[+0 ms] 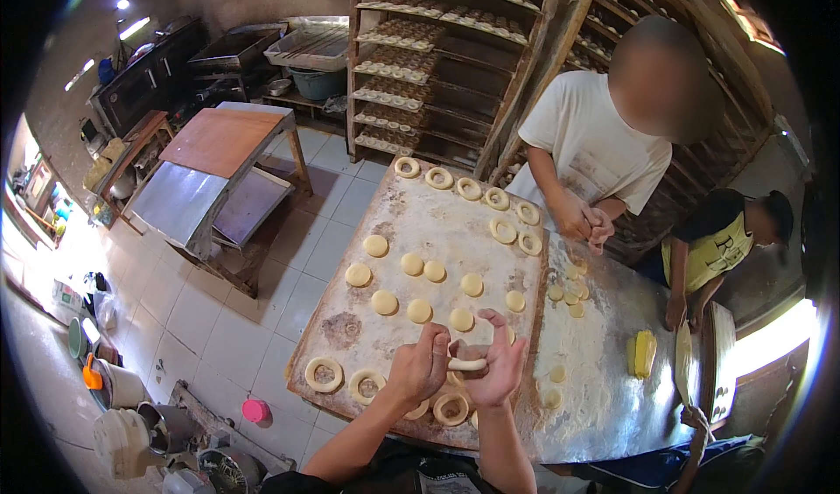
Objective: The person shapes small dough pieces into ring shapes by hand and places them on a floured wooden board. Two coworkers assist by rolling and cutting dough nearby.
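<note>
My curled left fingers (437, 343) pinch the dough ring (469, 365), which bridges to my half-open right fingers (500, 322); likely light, soft, easily stretched, so best cradled by its rim.

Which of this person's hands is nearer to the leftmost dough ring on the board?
Left. The left hand is over the board, to the right of the leftmost dough ring; the right hand is farther right, beyond the left.
</note>
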`<state>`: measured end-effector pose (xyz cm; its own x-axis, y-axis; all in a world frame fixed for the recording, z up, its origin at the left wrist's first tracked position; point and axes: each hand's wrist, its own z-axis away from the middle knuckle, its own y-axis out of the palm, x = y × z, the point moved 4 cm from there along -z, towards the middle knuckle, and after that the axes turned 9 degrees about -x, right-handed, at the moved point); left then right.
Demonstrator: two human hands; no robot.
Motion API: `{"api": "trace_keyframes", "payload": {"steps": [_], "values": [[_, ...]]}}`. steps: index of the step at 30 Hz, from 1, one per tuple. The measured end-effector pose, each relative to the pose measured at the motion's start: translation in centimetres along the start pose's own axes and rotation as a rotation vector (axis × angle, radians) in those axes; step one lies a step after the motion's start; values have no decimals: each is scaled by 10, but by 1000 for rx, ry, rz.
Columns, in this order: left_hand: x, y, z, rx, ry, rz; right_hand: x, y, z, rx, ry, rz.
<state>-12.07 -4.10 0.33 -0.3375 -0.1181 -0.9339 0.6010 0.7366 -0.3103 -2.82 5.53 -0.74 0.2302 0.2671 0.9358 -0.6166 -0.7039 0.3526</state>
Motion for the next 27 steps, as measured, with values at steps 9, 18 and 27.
{"api": "trace_keyframes", "payload": {"steps": [9, 18, 27], "values": [[-2, -3, -12, 5, -31, 17, 2, 11, -1, -58, -37, 38], [16, -16, -39, -127, -62, -475, 19, 14, -18, -292, 27, 1147], [43, -19, -1, 37, 8, -747, -17, 10, -4, -35, -231, 1666]]}}
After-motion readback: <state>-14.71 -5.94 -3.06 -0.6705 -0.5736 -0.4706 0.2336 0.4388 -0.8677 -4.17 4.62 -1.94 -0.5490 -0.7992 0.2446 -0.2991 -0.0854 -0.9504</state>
